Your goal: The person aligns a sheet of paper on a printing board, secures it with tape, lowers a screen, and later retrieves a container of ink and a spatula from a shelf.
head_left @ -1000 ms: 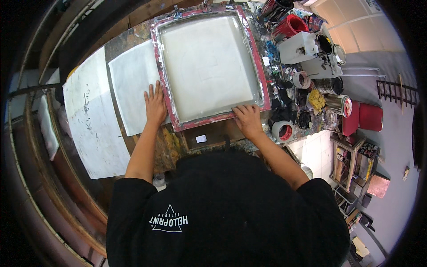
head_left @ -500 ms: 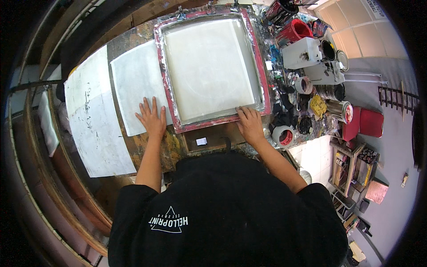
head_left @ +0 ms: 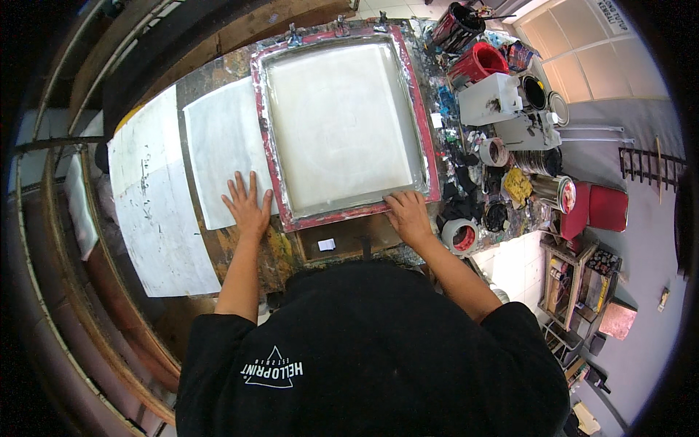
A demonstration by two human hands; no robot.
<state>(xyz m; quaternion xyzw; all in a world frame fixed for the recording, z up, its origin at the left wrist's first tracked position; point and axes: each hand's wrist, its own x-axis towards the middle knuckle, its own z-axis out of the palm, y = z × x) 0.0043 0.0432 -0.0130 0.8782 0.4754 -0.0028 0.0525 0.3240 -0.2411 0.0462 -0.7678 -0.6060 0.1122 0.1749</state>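
Observation:
A screen-printing frame (head_left: pixel 433 156) with red, paint-stained bars and pale mesh lies on the worktable, with clamps (head_left: pixel 340 26) along its far edge. My right hand (head_left: pixel 409 217) grips the near bar close to its right corner, fingertips curled over it; the thumb is partly hidden. To the left of the frame, my left hand (head_left: pixel 247 209) is pressed flat with fingers spread on the near right corner of a white sheet (head_left: pixel 222 138). Part of that sheet's right side is covered by the frame.
Larger white sheets (head_left: pixel 164 211) with dark marks lie farther left. Paint-smeared containers, including a red bucket (head_left: pixel 486 60) and a white jug (head_left: pixel 484 98), crowd the right side. A tape roll (head_left: pixel 460 237) sits near my right hand; a small white card (head_left: pixel 326 245) lies below the frame.
The whole view has shifted slightly, so the table appears a little lower in the picture. Both hands keep their places on the sheet and the frame.

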